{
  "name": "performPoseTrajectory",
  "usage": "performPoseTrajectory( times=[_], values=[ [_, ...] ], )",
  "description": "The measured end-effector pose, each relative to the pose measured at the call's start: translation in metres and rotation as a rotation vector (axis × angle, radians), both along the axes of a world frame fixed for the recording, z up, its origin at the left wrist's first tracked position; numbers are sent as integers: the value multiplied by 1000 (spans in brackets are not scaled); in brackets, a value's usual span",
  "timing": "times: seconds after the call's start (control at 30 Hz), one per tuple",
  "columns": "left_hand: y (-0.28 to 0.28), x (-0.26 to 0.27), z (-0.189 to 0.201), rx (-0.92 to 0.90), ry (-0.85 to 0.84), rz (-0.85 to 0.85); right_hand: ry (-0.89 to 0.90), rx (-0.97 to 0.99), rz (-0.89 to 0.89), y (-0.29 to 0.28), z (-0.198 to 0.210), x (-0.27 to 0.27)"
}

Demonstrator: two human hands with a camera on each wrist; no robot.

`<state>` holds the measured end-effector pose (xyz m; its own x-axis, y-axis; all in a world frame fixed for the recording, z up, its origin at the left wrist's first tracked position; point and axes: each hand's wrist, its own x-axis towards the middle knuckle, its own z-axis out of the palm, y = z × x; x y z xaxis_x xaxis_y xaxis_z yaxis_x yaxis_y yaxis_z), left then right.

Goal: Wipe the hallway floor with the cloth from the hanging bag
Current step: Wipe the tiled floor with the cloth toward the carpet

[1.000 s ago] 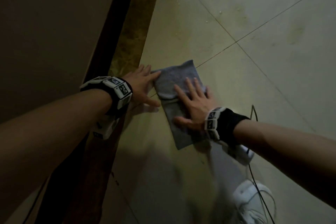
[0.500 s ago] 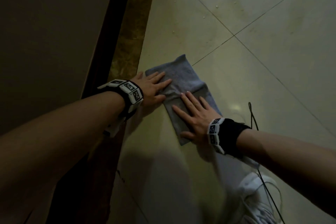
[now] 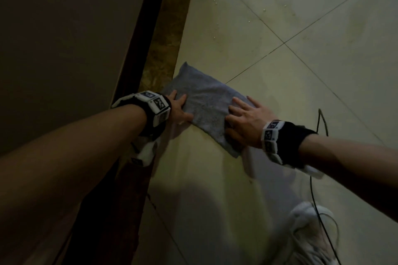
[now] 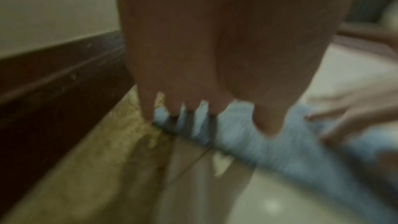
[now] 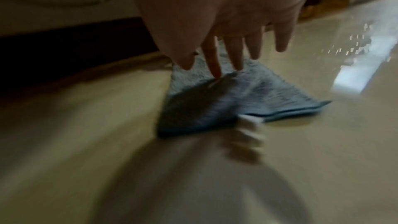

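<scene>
- Left hand point(image 3: 179, 107) lies flat, fingers straight, on the near-wall end of the grey cloth point(image 3: 206, 101).
- Right hand point(image 3: 245, 122) presses the other end, fingers spread — cloth lies on the tiled floor point(image 3: 301, 84) beside the brown border strip point(image 3: 170, 34).

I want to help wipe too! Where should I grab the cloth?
Take the cloth by its far corner near the wall, coming from above: that part lies flat and bare, while the left hand and right hand press the nearer ends.

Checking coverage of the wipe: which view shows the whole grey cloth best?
The head view: the entire grey cloth lies flat under both hands. The left wrist view is blurred by motion; the right wrist view shows only its near corner.
</scene>
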<state>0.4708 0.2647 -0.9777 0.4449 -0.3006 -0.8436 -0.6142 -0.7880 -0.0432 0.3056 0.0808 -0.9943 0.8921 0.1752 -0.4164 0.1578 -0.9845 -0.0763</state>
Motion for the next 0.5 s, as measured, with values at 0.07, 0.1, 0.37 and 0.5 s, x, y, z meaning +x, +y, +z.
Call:
performPoseTrajectory(
  times=[0.07,0.1,0.37,0.5],
  values=[
    [-6,0,4,23,25,0,32,31,-196,16,-1,4],
    [-9,1,5,-6,29,-8,105,71,-323,25,-6,3],
    [-19,12,-3,-301,-241,-67,204,13,-506,31,-51,21],
    [-8,21,-22,-261,-136,2,190,1,-378,-8,-49,37]
  ],
)
